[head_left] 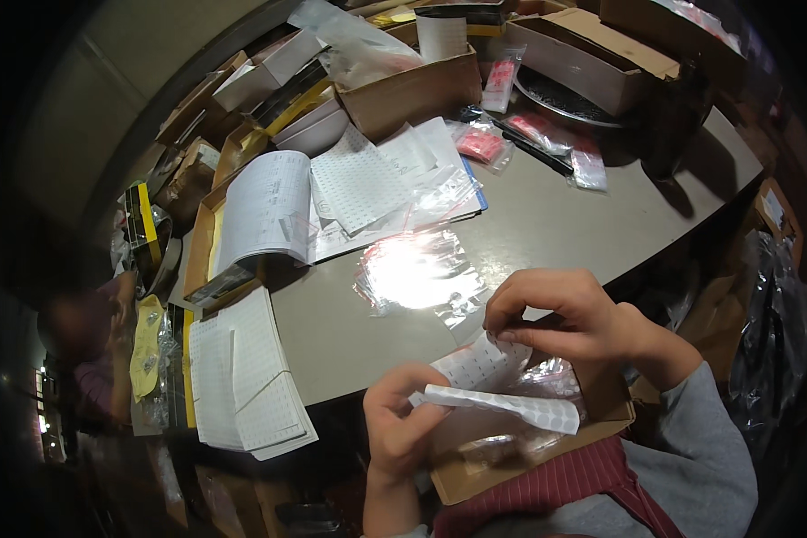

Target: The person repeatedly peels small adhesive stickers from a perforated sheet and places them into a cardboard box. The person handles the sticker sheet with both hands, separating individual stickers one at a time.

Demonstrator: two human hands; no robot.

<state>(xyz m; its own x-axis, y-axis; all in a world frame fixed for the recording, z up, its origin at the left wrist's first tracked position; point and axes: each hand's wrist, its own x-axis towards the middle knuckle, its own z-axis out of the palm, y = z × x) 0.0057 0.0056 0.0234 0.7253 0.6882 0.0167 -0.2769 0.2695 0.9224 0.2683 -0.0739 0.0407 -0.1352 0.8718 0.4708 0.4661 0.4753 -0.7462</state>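
Peeling step, apparently: curled white paper sheet with dark print [482,364] held above open brown cardboard box [462,485], near grey worktop [336,350]. Calls next, probably, for steady tension. Pinched at upper edge by right hand [560,314], fingers near-closed; in left hand [393,421], fingers against thumb, dotted white paper strip [511,409], perhaps same sheet.

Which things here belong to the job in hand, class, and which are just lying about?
Apparently in use:
curled white sheet, between left hand and right hand
open cardboard box, below the hands
shiny clear bags, possibly

Probably just lying about:
paper stack, left
red-and-clear packets, far side
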